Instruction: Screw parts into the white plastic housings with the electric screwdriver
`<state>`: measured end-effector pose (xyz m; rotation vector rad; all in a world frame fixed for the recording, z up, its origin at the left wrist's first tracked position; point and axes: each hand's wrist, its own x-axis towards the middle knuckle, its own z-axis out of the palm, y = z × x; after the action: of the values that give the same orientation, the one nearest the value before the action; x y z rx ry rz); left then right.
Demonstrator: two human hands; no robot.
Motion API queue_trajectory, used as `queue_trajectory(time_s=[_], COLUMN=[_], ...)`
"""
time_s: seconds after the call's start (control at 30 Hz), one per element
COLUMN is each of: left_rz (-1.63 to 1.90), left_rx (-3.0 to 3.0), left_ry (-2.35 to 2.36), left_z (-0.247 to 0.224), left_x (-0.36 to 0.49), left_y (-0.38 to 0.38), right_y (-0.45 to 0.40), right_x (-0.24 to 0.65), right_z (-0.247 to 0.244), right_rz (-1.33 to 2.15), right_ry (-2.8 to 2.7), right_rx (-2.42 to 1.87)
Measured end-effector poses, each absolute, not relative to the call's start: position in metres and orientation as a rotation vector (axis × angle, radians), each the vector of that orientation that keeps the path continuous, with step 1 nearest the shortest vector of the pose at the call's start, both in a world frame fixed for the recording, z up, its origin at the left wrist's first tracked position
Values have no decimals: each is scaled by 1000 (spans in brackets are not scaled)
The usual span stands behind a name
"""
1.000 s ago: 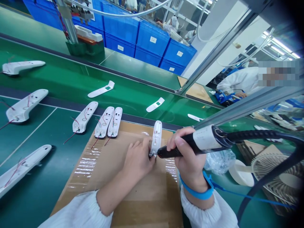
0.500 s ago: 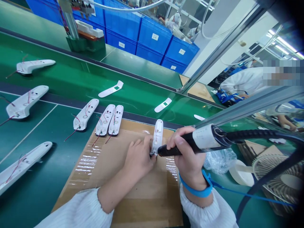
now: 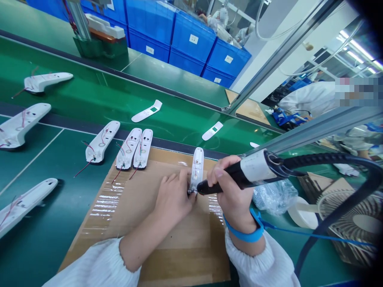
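On the cardboard sheet [image 3: 167, 233], my left hand [image 3: 175, 195] grips the near end of a white curved plastic housing [image 3: 197, 165] with thin wires inside. Its fingertips are partly hidden. My right hand [image 3: 231, 183] is wrapped round a black corded hand tool [image 3: 254, 169] with a white label and a thick ribbed lead; its exact kind is unclear. The tool's dark tip is at the housing's near end, close to my left fingers; contact cannot be made out. Two similar wired housings [image 3: 129, 149] stand side by side at the sheet's upper left corner.
More wired housings [image 3: 103, 141] lie to the left. A green conveyor belt [image 3: 179, 115] carries thin white covers [image 3: 147, 111] and another housing. On the right are a plastic bag [image 3: 277, 197], a fan [image 3: 356, 217] and a metal post [image 3: 275, 48]. Blue bins [image 3: 193, 42] stand behind; co-workers are beyond.
The white covers and the housing on the belt have moved right. My view has shifted slightly. Both hands keep their hold, and the tool's tip stays at the housing's near end.
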<state>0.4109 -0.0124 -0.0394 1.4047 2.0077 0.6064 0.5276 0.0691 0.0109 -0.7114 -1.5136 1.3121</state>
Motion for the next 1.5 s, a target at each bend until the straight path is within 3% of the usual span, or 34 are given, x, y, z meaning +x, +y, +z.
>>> queue_trajectory(time_s=[0.5,0.63,0.8,1.23,1.5], left_rz=[671,718,646,673,1095], left_rx=[1485,1528,1590,1593,1617], left_ry=[2041,2061,2093,2068,2071], left_z=[-68,-75,-78,-75,-71], left_x=[396,394,390,389,404], left_y=[-9,-11,-12,-13,-17], right_y=[82,100,149,178,152], right_x=[523,552,583,582,579], right_z=[38,54,44,13,43], right_rz=[1481,1244,898,933,1056], right_ry=[-1528,-1314,-1206,-1128,-1169], right_rx=[-717,-629,-871,-1009,-841])
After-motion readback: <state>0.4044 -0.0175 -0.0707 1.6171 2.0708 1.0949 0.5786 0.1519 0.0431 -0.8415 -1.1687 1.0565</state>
